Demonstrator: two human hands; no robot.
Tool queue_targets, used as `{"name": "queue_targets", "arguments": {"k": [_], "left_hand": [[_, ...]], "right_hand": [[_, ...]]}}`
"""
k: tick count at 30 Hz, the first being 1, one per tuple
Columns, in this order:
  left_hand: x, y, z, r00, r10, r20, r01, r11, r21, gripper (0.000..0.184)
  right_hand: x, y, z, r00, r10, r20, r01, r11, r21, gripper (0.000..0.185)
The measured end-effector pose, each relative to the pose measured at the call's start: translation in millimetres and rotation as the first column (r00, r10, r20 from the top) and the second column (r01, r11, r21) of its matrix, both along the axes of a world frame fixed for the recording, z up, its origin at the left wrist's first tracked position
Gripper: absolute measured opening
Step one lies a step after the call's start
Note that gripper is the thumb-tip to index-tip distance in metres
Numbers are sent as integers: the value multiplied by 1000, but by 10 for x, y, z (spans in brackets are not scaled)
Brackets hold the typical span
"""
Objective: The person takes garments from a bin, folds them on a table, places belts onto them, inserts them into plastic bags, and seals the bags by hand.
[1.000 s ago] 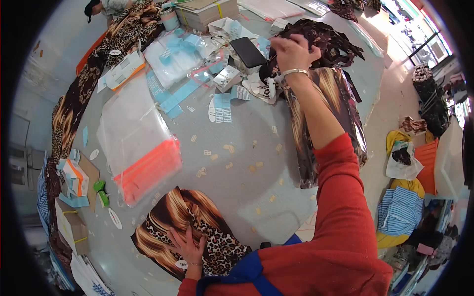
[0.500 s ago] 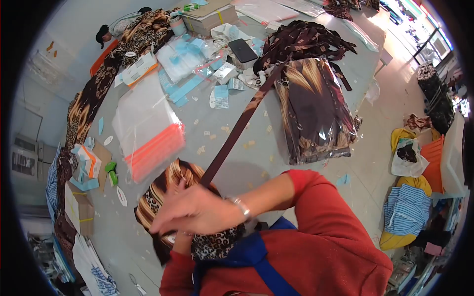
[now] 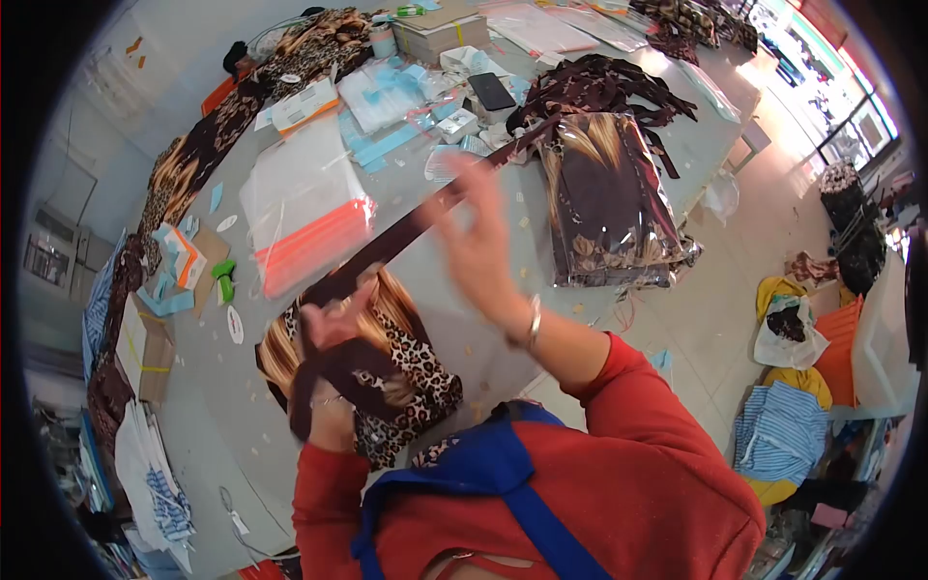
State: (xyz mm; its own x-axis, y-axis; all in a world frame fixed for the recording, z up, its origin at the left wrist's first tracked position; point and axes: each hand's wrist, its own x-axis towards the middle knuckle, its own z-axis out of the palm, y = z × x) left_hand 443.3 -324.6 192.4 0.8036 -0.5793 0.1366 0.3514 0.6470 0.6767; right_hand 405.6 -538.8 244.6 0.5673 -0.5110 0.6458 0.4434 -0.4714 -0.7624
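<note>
left hand [image 3: 333,327]: strap [image 3: 382,249] looped round it, over folded cloth [image 3: 427,369], grip unclear | right hand [image 3: 480,246]: blurred at strap, cannot tell if pinching | desk [image 3: 205,372]: dark pile [image 3: 614,89]

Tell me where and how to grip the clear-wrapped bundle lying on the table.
Come at the clear-wrapped bundle from the near side with the right hand, probably thumb on top and fingers under the near edge: it lies flat, and that edge looks free, while the tangled dark strips crowd its far end.
</note>
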Motion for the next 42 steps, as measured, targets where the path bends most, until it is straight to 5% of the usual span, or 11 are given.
{"name": "queue_targets", "arguments": {"k": [2,4,7,11,18,19,22,26,29,35,42], "left_hand": [[-445,219,425,979,188,73,-196,973,125,46],[-746,549,356,898,326,297,-389,903,185,52],[-1140,813,705,871,209,445,-330,920,214,49],[-1172,1652,528,837,537,-108,-547,815,-191,33],[-1379,2557,-17,255,874,-413,-921,350,171,14],[-1430,2514,-31,255,882,-397,-895,371,249,14],[-1520,2106,72,443,823,-355,-760,555,339,25],[-1455,1728,77,624,762,-174,-701,644,306,20],[-1397,1522,309,719,693,-49,-675,714,185,19],[-1807,1600,303,986,86,-146,-102,989,-105,30],[-2092,2059,365,926,190,-325,-169,981,90,46]], "right_hand": [[315,-515,-617,959,-205,-198,260,913,314,56],[307,-841,-720,927,249,-281,177,369,912,55],[272,-999,-725,914,378,150,-181,49,982,30],[420,-1629,-582,714,621,323,-550,213,807,18],[621,-1911,-195,931,296,-213,-193,895,401,37],[538,-1610,-20,970,-44,-241,104,964,244,35],[-32,-22,420,917,137,-375,-205,968,-146,34],[-630,1101,793,454,440,-775,-883,338,-325,30],[-768,1964,1010,-36,686,-727,-836,-419,-354,28],[-667,2557,1276,261,795,-548,-929,360,79,34],[178,2423,342,335,662,-671,-880,474,27,37]]}}
